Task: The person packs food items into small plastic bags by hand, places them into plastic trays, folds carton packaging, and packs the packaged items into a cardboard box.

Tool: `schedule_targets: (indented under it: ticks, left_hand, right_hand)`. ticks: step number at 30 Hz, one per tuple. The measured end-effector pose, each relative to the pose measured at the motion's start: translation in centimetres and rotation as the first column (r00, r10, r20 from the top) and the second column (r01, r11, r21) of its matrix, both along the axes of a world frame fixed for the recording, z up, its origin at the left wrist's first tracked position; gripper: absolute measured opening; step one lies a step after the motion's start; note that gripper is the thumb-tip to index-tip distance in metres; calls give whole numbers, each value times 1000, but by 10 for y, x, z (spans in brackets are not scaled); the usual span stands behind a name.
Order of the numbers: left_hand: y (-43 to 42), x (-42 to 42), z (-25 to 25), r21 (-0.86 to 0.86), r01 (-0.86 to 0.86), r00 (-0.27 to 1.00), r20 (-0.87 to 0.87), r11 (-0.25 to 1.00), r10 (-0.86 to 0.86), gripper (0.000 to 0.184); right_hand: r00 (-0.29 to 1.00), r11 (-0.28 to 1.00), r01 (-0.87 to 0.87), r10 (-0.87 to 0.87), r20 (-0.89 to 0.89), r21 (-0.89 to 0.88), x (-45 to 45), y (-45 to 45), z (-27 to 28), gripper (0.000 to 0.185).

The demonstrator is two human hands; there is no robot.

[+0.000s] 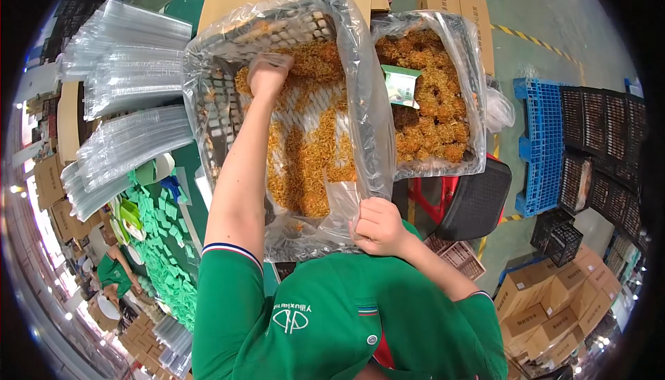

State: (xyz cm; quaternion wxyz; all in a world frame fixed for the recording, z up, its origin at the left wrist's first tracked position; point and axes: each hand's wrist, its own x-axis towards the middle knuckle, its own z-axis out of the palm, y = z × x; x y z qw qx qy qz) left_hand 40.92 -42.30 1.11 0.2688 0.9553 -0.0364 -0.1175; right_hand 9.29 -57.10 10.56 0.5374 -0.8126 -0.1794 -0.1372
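Note:
My left hand [269, 75] reaches into a dark crate lined with a clear plastic bag [375, 120]. It touches a pile of orange-brown, stringy clumps [315, 61] at the far end. Its fingers are blurred and partly hidden, so their grip is unclear. At the near right corner my right hand [379, 227] is closed on the edge of the plastic bag. Loose golden-brown shreds [305, 179] cover part of the crate's bottom. A second lined crate to the right holds round, hairy reddish-brown clumps [433, 110], with a green and white packet [401, 85] lying on them.
Stacks of clear plastic boxes [135, 75] stand on the left, above many small green pieces [163, 224]. A black-seated chair [474, 200] is at the right. Beyond it are blue pallets [540, 148], black crates [603, 127] and cardboard boxes [554, 304]. Another person [114, 272] sits far left.

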Motion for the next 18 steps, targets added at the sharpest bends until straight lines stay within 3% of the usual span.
schedule_targets:
  ticks: [4,6,7,9,11,12,13,14,15,16,18]
  left_hand:
    - [6,-1,-11,-30,-123,983,132,992,126,46]
    - [9,-8,-12,33,-91,960,270,995,79,47]
    - [2,-11,-10,54,-56,942,333,997,35,48]
    - [37,22,-53,220,124,950,257,968,-180,51]
    - [16,6,-21,295,269,921,201,917,-335,53]
    - [27,10,-37,319,291,865,314,902,-391,53]
    - [12,-5,-14,217,56,981,168,975,-94,57]
    - [24,-3,-30,55,-11,972,236,998,-2,62]
    - [32,-2,-35,-140,63,976,216,988,-32,67]
    - [35,-1,-38,-170,106,975,212,980,-69,67]
    - [32,-4,-32,-54,162,978,140,985,-153,63]
  right_hand:
    - [1000,1000,-2,2,2,17,1,-1,1,20]
    - [1000,999,-2,2,17,40,1,1,-1,20]
    - [1000,999,20,-20,20,40,0,1,-2,20]
    - [999,998,7,-9,33,67,2,-1,-2,19]
    - [998,996,34,-38,40,87,-3,1,-3,18]
    - [997,993,51,-57,53,105,-3,2,-6,18]
    - [995,990,55,-66,78,127,-3,2,-6,18]
    - [991,987,55,-72,109,150,-3,3,-7,18]
    - [990,985,77,-94,107,151,-4,4,-9,18]
    - [989,983,88,-106,107,163,-6,7,-10,18]
    - [984,980,118,-137,111,161,-7,10,-13,18]
